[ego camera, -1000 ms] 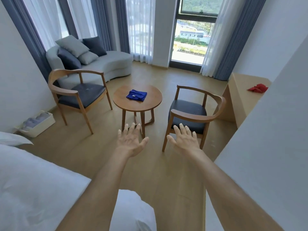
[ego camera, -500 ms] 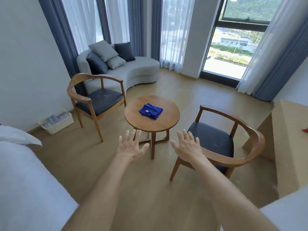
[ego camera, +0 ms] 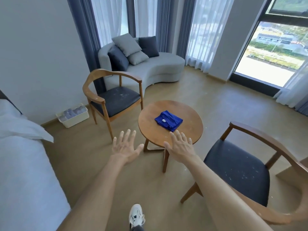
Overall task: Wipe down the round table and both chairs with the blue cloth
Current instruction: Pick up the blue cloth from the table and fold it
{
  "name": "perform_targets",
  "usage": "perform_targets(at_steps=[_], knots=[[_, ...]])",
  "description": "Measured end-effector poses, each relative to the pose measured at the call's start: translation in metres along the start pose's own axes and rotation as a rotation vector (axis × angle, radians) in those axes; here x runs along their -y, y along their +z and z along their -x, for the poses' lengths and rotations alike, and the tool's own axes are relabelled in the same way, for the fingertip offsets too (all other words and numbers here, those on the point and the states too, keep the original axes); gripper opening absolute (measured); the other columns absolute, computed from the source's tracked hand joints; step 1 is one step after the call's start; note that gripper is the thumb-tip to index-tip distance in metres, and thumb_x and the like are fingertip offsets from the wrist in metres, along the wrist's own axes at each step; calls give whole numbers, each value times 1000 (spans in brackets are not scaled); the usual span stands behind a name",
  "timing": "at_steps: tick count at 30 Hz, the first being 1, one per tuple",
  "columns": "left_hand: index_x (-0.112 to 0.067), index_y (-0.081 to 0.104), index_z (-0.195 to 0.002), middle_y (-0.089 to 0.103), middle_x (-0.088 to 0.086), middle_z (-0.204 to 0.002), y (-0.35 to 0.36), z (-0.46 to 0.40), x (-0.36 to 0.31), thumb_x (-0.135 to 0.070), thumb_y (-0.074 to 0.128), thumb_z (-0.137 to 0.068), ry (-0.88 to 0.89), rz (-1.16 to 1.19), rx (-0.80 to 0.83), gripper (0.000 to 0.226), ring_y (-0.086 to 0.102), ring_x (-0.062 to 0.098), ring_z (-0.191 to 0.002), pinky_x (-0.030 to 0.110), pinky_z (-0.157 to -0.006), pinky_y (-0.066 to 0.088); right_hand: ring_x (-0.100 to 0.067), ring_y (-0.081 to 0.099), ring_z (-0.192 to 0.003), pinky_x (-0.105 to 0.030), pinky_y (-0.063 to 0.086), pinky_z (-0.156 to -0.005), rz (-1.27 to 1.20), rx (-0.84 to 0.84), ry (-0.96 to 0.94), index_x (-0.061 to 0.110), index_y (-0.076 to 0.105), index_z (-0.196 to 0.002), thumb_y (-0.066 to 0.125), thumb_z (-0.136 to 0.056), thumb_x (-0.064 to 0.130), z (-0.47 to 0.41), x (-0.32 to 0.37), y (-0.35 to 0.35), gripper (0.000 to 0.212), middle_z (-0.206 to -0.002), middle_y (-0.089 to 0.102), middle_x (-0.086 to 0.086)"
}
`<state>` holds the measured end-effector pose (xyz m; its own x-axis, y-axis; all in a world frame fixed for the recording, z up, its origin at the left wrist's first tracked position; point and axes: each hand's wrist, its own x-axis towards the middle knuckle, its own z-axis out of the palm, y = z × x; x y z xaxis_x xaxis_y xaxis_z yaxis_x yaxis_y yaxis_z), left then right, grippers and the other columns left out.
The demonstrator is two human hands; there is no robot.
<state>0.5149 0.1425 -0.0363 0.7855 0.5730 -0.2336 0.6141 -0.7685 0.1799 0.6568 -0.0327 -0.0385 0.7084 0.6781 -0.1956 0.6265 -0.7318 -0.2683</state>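
So we've got a bed [ego camera: 25, 164] with white bedding filling the left side, and a grey curved sofa [ego camera: 150, 69] with cushions back by the curtains. Two wooden armchairs with dark seats: the left chair [ego camera: 115, 99] sits in front of the sofa, the right chair [ego camera: 241, 170] is close on our right, both seats speckled with pale marks. Between them stands the round wooden desk [ego camera: 186, 112]. The folded blue cloth [ego camera: 168, 120] lies on top of it, a bit right of centre, nothing touching it. Our left hand [ego camera: 125, 145] hovers over the floor just left of the desk, fingers spread, holding nothing. Our right hand [ego camera: 180, 145] is spread too, over the desk's near edge, fingertips just short of the cloth. A white basket [ego camera: 73, 115] sits against the wall.
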Motion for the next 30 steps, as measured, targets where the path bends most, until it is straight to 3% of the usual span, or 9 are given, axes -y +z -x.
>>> perform_targets(at_steps=[12, 21, 30], knots=[[-27, -6, -154, -10, 0, -162, -37, -248, 16, -61, 22, -96, 151, -34, 111, 73, -12, 21, -148, 46, -120, -3, -25, 3, -147, -50, 8, -116, -21, 22, 194, 24, 10, -152, 23, -99, 53, -210, 8, -14, 62, -161, 6, -5], [-24, -5, -154, -10, -1, -162, -25, -396, -37, -57, 24, -97, 336, -120, 204, 72, -11, 21, -148, 45, -120, -3, -24, 1, -148, -51, 6, -116, -96, 67, 402, 23, 10, -152, 21, -99, 52, -317, -60, -10, 63, -161, 2, -4], [-23, -2, -154, -7, -1, -162, 33, -526, -74, -55, 25, -97, 440, -213, 344, 70, -10, 20, -149, 44, -120, -2, -25, 1, -148, -50, 7, -117, -152, 154, 523, 22, 7, -153, 19, -100, 52, -422, -119, 25, 62, -161, 0, -4]])
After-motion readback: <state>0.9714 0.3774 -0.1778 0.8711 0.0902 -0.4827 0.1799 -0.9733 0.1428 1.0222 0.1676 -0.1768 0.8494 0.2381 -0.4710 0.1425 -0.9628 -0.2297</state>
